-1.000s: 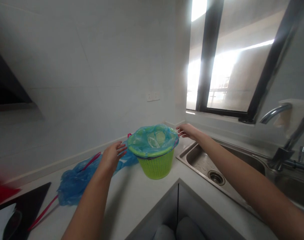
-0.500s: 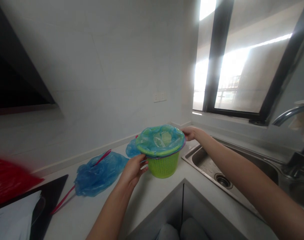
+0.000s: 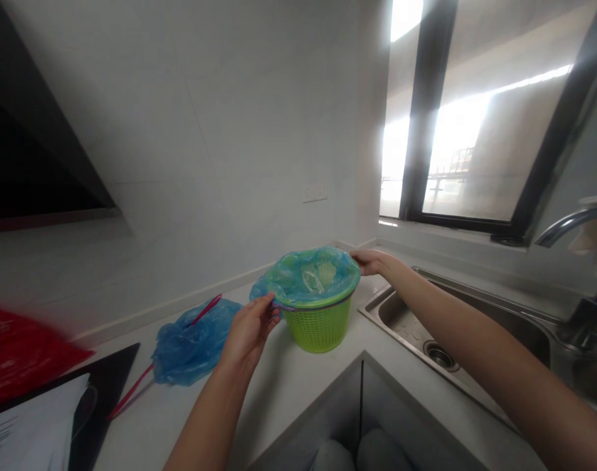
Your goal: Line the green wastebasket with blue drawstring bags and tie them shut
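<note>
Here, mid-frame, our left hand (image 3: 249,329) pinches the blue bag (image 3: 294,273) lining the green basket (image 3: 319,330); our right hand (image 3: 370,261) curls at the basket's right, its grip hidden.

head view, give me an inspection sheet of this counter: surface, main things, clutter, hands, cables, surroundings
Surface: white countertop, black glass cooktop at left
Main things: green perforated basket upright; translucent blue bag liner spread inside and over its rim
Clutter: crumpled blue plastic bag with pink drawstring; red plastic bag at far left; printed paper on the cooktop
Hands: left hand and right hand at opposite sides of the rim; grip unclear
Cables: nothing seen
Surroundings: wall socket, black-framed window, stainless steel sink, faucet
</note>
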`<action>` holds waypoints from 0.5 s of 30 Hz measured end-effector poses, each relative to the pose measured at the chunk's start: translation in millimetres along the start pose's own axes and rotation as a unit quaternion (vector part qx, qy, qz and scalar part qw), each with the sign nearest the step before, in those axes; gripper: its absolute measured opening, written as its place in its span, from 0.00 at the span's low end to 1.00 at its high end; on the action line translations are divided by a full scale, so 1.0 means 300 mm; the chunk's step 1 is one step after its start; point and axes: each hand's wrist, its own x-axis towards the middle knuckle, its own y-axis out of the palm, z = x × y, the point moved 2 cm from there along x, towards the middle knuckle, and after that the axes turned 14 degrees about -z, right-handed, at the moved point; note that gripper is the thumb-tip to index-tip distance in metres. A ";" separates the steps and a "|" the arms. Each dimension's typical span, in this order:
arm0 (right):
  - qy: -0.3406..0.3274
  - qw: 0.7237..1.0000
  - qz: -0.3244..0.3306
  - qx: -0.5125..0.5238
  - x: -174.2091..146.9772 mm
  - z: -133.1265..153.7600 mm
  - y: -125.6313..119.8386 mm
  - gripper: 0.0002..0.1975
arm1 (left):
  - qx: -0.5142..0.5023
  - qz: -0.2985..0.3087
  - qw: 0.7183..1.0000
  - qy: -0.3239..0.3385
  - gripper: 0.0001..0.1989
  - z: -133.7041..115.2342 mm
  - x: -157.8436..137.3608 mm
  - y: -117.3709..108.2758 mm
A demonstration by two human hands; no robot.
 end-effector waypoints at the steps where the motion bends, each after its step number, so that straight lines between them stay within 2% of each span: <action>1: -0.006 1.000 -0.005 -0.002 -0.001 0.005 0.002 0.07 | 0.007 0.003 1.000 0.007 0.05 -0.004 0.004 0.002; 9: -0.038 0.997 -0.051 -0.034 -0.011 0.017 0.016 0.14 | 0.051 -0.009 0.994 0.096 0.14 -0.031 0.019 0.003; 15: -0.078 0.987 -0.104 -0.093 -0.022 0.024 0.004 0.11 | 0.066 -0.016 0.996 0.061 0.11 -0.043 0.011 0.008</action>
